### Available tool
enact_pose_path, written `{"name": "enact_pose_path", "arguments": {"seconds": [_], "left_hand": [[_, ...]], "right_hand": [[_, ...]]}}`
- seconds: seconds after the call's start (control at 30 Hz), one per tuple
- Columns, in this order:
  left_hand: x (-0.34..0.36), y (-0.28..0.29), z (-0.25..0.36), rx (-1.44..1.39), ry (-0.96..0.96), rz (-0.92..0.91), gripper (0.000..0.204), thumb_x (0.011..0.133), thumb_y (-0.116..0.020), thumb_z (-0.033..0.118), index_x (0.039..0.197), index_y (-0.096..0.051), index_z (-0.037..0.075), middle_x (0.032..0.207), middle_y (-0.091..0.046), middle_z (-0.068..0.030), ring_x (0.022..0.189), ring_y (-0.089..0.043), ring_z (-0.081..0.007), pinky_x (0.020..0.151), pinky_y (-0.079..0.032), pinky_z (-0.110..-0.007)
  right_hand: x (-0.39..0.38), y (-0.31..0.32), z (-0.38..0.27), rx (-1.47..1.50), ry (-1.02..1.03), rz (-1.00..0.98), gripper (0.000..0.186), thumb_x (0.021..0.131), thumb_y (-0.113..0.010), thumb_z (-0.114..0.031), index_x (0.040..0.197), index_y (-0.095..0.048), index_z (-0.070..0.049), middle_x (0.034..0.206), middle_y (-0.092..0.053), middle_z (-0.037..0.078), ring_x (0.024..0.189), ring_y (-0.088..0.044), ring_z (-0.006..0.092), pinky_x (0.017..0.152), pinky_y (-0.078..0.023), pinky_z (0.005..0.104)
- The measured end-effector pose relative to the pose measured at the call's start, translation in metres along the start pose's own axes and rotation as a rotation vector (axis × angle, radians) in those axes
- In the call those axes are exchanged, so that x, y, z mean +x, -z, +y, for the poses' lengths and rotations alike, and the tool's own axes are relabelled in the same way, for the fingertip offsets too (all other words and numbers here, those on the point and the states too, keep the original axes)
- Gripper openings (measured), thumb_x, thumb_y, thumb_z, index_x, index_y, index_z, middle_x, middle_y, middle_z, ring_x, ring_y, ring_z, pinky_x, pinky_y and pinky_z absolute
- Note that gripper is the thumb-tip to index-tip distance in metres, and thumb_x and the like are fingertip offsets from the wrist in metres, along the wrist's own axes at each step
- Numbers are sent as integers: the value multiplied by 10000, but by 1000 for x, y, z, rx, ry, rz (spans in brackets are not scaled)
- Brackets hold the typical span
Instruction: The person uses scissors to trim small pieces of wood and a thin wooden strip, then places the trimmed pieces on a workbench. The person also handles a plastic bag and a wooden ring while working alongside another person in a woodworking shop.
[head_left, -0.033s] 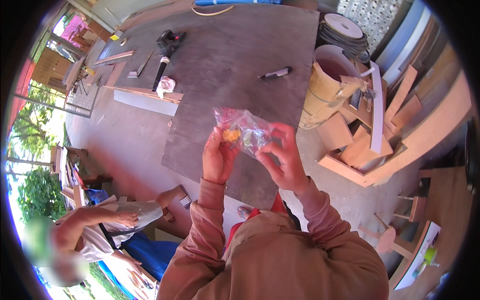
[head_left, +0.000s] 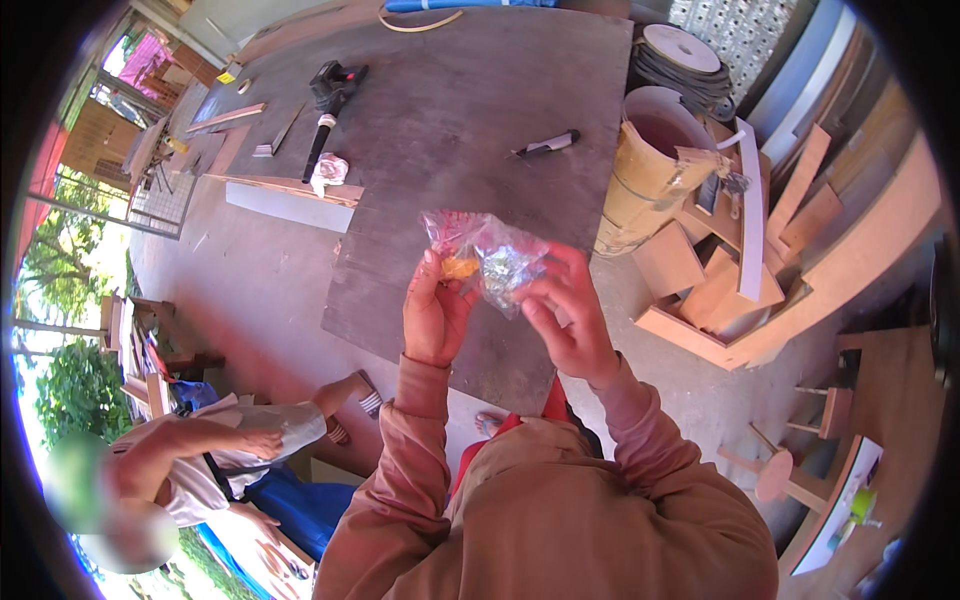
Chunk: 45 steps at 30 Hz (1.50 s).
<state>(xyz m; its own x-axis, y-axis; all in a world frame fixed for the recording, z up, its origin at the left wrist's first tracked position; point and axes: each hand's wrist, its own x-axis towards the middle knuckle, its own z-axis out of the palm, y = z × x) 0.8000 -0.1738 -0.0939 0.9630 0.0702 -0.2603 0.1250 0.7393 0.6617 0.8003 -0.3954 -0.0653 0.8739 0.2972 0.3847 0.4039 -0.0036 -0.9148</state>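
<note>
A crinkled clear plastic bag [head_left: 505, 262] with red print along its upper left hangs between my two hands, over the near part of the dark table [head_left: 440, 150]. Inside or against it, an orange piece [head_left: 460, 268] shows by my left fingers; I cannot make out what it is. My left hand [head_left: 436, 318] pinches the bag's left side between thumb and fingers. On the opposite side, my right hand [head_left: 568, 318] has its thumb and fingers closed on the bag's right edge. A dark-handled utility knife [head_left: 548, 145] lies on the table beyond.
A black cordless blower [head_left: 328, 110] and a crumpled cloth [head_left: 330, 172] lie at the table's left edge. To the right stand a tall yellowish bucket [head_left: 640, 180], a cable reel [head_left: 684, 50] and wood offcuts [head_left: 705, 290]. Another person [head_left: 200, 455] is at the lower left.
The bag has turned slightly in my hands and its right part looks more spread out. My right fingers have shifted a little along its edge.
</note>
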Motion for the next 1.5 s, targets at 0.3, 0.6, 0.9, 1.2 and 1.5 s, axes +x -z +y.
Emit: {"name": "enact_pose_path", "arguments": {"seconds": [0.3,0.6,0.9,1.2,1.5], "left_hand": [[-54,-15,14,-39,-49,-61,425,1189,-486,391,1360,-630,30,1347,-702,-105,1212,-697,-234,1026,-593,-446],[-86,7,32,-33,-274,10,323,1188,-530,264,1165,-714,0,1152,-752,-68,1027,-713,-155,911,-607,-351],[-84,3,41,187,-469,56,382,1184,-561,292,910,-679,54,857,-672,22,777,-561,-43,699,-483,-252],[-93,-23,56,1008,-838,107,416,1123,-680,258,802,-610,2,693,-547,0,659,-424,-71,579,-367,-293],[-104,-58,76,1325,-879,129,368,1028,-788,227,787,-647,-14,686,-576,-98,582,-498,-166,548,-395,-340]], "right_hand": [[-20,-23,-56,44,-169,153,281,1027,-683,51,1303,-731,29,1042,-783,129,812,-754,139,731,-657,298],[-34,-39,-83,-169,-59,41,299,1010,-664,73,1270,-759,-39,1053,-767,103,757,-750,159,640,-591,279],[-47,-80,-50,829,-304,440,341,1160,-538,-357,1380,-488,-101,1325,-673,162,1129,-721,267,1000,-572,465],[-23,-115,-22,1347,-465,625,553,1180,-407,-530,1382,-531,-30,1285,-698,168,1210,-689,330,1062,-547,510],[-15,-116,-6,1395,-512,555,616,1188,-353,-521,1405,-580,8,1333,-698,176,1255,-673,308,1096,-532,460]]}}
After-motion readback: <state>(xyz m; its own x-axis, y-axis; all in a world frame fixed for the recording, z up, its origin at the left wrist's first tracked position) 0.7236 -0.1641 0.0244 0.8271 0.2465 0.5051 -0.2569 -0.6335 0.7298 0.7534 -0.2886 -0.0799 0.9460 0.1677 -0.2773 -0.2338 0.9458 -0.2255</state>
